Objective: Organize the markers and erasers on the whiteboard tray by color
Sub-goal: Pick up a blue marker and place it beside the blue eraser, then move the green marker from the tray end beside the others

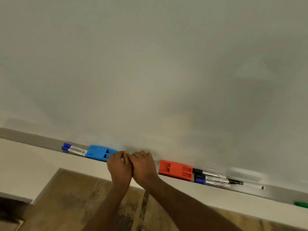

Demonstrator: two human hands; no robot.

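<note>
The metal whiteboard tray (283, 192) runs from left to lower right. On its left lie two blue-capped markers (72, 148), and a blue eraser (99, 153) sits beside them. Right of centre is a red eraser (175, 170). Past it lie two black-capped markers (210, 173) and one blue-capped marker (212, 182). My left hand (119, 166) and my right hand (143, 165) press together on the tray between the two erasers, fingers curled over its edge. The left hand touches the blue eraser's right end. Whatever lies under the fingers is hidden.
The white board surface (150, 72) fills the upper view. A green object (302, 204) shows at the tray's far right edge. Below the tray are a pale wall strip and a wooden floor (75, 197).
</note>
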